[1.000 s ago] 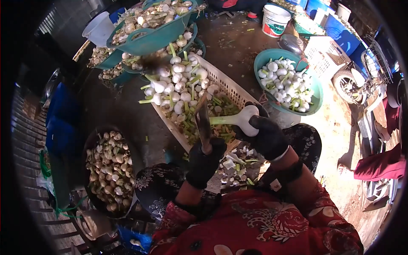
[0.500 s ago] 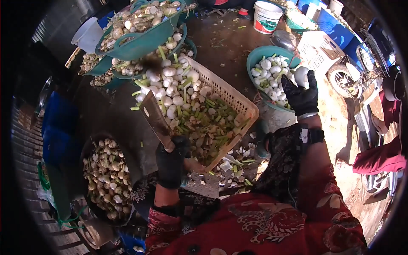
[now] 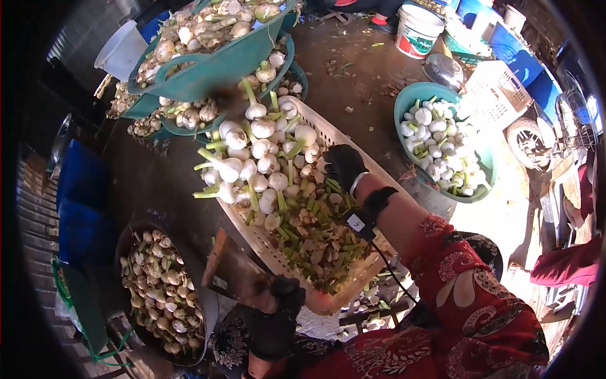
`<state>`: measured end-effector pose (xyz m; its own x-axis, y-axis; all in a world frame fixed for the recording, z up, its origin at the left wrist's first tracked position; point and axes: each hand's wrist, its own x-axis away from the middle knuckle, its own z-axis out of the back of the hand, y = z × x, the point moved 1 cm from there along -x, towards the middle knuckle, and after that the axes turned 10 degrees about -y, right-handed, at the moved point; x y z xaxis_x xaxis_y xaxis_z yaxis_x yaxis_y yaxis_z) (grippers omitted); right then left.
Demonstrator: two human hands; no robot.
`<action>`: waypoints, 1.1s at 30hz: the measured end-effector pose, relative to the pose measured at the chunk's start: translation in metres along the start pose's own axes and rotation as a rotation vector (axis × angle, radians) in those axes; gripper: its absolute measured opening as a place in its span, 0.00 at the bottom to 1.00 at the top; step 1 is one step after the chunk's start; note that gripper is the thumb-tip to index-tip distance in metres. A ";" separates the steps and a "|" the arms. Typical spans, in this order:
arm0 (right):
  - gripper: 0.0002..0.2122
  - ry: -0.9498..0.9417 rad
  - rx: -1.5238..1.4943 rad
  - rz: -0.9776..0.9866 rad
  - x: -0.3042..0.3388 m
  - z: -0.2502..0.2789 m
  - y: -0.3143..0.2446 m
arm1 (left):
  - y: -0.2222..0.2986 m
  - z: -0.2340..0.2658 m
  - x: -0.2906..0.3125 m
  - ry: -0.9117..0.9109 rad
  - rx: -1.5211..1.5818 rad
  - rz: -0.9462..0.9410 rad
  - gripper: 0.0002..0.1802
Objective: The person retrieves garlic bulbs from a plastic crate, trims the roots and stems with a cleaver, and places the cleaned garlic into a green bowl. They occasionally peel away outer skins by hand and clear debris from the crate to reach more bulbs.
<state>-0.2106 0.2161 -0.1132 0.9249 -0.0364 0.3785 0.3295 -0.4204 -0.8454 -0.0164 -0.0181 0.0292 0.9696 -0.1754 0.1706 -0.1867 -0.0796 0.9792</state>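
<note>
My left hand [image 3: 273,319], in a black glove, is closed round the handle of a broad-bladed cleaver [image 3: 232,268] with brown stains. Its blade points up and left, beside the near left side of a cream plastic crate [image 3: 338,136]. White garlic bulbs [image 3: 262,148] with cut green stalks fill the crate's far end. Stalk trimmings and peel [image 3: 322,237] cover its near end. Reaching over the crate's right rim, my black-gloved right hand [image 3: 345,165] is at the garlic, fingers downward. The hand itself hides most of the fingertips, so any grip is unclear.
A green basin [image 3: 404,107] of trimmed garlic stands to the right. Stacked green basins [image 3: 211,69] of untrimmed garlic rise at the far left. Garlic also fills a dark tub [image 3: 211,303] at lower left. Farther off are a white bucket [image 3: 418,28] and a white crate [image 3: 495,95].
My right hand has moved left from above the green basin to the crate, and the bulb it held is gone from it. My left hand has lowered the cleaver toward me.
</note>
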 end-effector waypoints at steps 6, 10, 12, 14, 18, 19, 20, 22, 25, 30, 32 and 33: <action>0.39 0.317 0.613 0.009 -0.091 -0.042 0.003 | -0.069 0.033 -0.001 0.015 -0.339 0.206 0.11; 0.40 0.375 0.969 -0.072 -0.132 -0.027 0.029 | -0.028 0.006 -0.011 -0.006 -0.255 0.152 0.09; 0.37 0.202 0.897 -0.130 -0.113 -0.022 0.031 | -0.006 -0.001 -0.006 0.011 -0.216 0.116 0.08; 0.33 0.093 0.607 -0.050 -0.087 -0.008 0.034 | 0.000 -0.006 -0.005 -0.006 -0.187 0.071 0.07; 0.20 -0.414 -0.193 0.106 0.026 -0.018 -0.005 | -0.005 0.000 -0.004 -0.019 -0.271 0.112 0.09; 0.18 -0.416 -0.183 0.119 0.051 -0.012 -0.015 | -0.004 -0.001 -0.005 -0.075 -0.475 0.009 0.10; 0.16 -0.411 -0.171 0.130 0.080 -0.003 -0.022 | -0.012 -0.002 -0.004 -0.080 -0.397 0.055 0.12; 0.16 -0.506 -0.225 -0.080 0.140 -0.005 -0.044 | -0.003 -0.012 0.000 -0.047 -0.425 -0.020 0.11; 0.22 -0.385 -0.018 0.031 0.203 0.006 -0.043 | -0.021 -0.025 -0.012 -0.162 -0.640 -0.240 0.10; 0.23 -0.339 0.558 0.296 0.263 0.018 -0.049 | -0.001 -0.059 0.013 -0.263 -0.998 -0.523 0.10; 0.26 -0.409 0.570 0.451 0.273 0.025 -0.047 | 0.004 -0.067 0.024 -0.379 -1.143 -0.732 0.09; 0.27 -0.392 0.567 0.518 0.280 0.026 -0.046 | 0.006 -0.069 0.028 -0.375 -1.147 -0.735 0.09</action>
<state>0.0383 0.2492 0.0217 0.9492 0.2607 -0.1760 -0.2036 0.0828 -0.9755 0.0208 0.0440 0.0475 0.6547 -0.7054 -0.2717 0.7426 0.5328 0.4058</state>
